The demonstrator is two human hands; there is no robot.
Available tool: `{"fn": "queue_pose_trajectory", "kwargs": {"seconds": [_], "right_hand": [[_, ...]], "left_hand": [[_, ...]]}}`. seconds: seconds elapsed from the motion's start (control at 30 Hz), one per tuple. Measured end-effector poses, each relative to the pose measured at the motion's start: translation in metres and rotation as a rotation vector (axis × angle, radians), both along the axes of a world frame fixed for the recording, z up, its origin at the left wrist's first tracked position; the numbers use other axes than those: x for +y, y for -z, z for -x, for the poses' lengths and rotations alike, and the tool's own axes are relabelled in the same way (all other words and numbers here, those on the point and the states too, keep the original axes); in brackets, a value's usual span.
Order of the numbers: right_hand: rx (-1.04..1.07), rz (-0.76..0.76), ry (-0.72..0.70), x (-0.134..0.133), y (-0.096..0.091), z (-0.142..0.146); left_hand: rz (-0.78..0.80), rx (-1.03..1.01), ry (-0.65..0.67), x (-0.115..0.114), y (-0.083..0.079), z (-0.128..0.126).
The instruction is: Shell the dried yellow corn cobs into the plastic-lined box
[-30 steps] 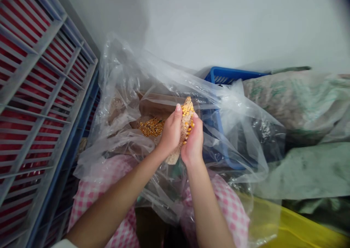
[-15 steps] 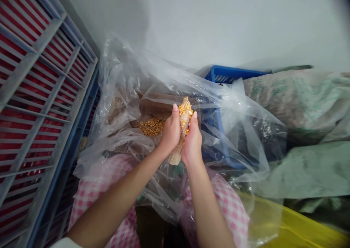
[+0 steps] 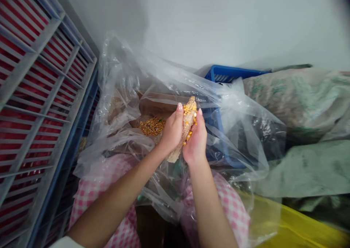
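Note:
My left hand and my right hand both grip a partly shelled corn cob. Yellow kernels remain near its upper end, and its lower part is bare and pale. A few loose kernels sit against my right palm. Below and left of my hands, a pile of loose corn kernels lies inside a clear plastic bag. The bag lines a brown cardboard box, and its folds hide part of the box.
A red-and-grey slatted rack stands on the left, and a white wall runs behind. A blue plastic crate is behind the bag. Green-printed sacks lie right, above a yellow container. Pink gingham fabric covers my lap.
Both hands have shifted slightly to the right. The cob now leans further right at its top, and my grip on it has changed a little.

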State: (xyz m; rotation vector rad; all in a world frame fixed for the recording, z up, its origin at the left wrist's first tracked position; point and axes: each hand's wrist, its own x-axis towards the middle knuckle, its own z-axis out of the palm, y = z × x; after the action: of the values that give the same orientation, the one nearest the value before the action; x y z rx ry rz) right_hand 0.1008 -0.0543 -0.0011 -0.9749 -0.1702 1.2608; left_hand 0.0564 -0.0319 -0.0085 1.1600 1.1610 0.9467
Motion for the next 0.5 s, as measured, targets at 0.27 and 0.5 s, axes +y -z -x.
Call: {"fn": "queue_pose_trajectory", "kwargs": {"seconds": [0.27,0.5], "right_hand": [[-0.017,0.026,0.032,-0.002,0.005,0.011],[0.005,0.004,-0.002,-0.001,-0.003,0.003]], "left_hand": [[0.036,-0.023,-0.066,0.003,0.003,0.004],[-0.021,0.033,0.020,0.002,-0.004,0.006]]}}
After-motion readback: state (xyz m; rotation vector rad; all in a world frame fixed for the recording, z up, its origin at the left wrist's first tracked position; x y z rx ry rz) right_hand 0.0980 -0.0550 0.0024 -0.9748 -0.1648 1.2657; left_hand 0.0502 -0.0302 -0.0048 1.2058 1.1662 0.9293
